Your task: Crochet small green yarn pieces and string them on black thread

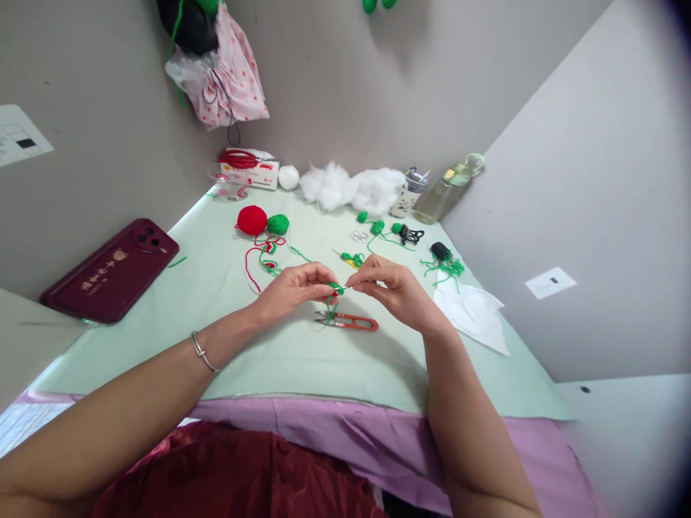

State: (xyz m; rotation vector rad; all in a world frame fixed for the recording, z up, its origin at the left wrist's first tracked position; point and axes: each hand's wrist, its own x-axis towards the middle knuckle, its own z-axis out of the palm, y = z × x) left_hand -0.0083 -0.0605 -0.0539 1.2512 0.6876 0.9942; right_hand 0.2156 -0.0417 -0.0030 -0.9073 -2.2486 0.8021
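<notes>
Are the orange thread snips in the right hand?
No, the orange thread snips lie on the table, and the right hand pinches a thin tool.

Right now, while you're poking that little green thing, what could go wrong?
The thin needle in the right hand might slip and poke the left hand, since those fingers are so close. The green yarn tail hangs by the snips' blades, so it could snag or get nicked.
</notes>
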